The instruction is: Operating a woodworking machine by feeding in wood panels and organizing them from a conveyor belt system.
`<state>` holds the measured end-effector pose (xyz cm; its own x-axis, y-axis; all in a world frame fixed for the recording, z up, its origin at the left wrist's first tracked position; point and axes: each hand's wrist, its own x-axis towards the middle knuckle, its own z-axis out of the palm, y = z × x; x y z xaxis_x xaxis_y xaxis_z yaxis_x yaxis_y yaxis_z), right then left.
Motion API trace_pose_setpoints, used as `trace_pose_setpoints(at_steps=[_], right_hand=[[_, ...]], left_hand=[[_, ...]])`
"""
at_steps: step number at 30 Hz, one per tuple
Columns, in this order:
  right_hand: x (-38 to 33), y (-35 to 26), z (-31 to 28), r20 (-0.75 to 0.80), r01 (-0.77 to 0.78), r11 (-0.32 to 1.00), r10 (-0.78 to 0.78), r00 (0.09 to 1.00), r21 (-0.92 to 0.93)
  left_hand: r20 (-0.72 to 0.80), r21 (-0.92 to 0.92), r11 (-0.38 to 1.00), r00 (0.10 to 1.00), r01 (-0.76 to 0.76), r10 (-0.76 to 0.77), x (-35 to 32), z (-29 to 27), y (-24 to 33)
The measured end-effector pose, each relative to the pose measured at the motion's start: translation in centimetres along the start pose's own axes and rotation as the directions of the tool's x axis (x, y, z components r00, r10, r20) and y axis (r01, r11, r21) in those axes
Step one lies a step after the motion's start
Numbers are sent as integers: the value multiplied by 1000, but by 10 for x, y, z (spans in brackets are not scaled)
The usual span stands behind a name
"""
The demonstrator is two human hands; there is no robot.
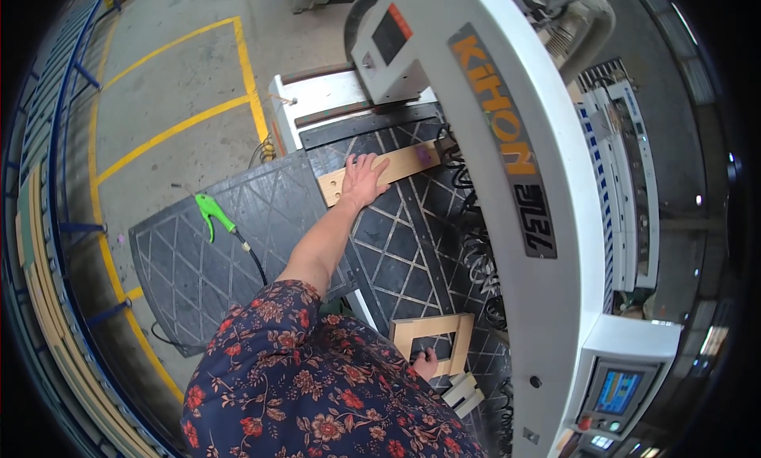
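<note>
My left hand [365, 182] reaches forward and lies on a pale wooden board [408, 162], fingers spread over its top face. Round holes show near the board's left end, and a purple mark shows near its right end. The board rests on the black machine bed [388, 252], which has a crisscross of light lines. Closer to my body, my right hand [426, 364] is closed at the near left side of a rectangular wooden frame [432, 326], fingers curled over its bar into the opening. My shirt hides part of that hand and wrist.
A green air blow gun [212, 212] with a black hose lies on the black side table [174, 244]. A large white machine beam [523, 181] rises at right, with a control screen [621, 391] below. Black coiled hoses [479, 260] hang alongside. Slatted wooden pieces [462, 395] lie beside the frame.
</note>
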<state>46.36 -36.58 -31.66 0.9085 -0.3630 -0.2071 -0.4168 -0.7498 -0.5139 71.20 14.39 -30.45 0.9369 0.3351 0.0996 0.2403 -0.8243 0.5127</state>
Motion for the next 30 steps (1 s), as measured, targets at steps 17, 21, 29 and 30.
trace_pose_setpoints(at_steps=[17,21,29,30], right_hand=[[-5,6,-133,-858,15,910,385,342,414],[6,52,-241,-855,172,838,501,133,518],[42,78,-353,-861,161,846,501,82,508],[51,70,-346,-832,177,813,544,108,554]], left_hand=[[-418,341,904,903,259,-100,-124,-7,-88],[-281,314,916,946,250,-162,-143,2,-90],[-49,556,741,905,377,-423,-134,9,-86],[-76,554,724,891,410,-447,-138,0,-91]])
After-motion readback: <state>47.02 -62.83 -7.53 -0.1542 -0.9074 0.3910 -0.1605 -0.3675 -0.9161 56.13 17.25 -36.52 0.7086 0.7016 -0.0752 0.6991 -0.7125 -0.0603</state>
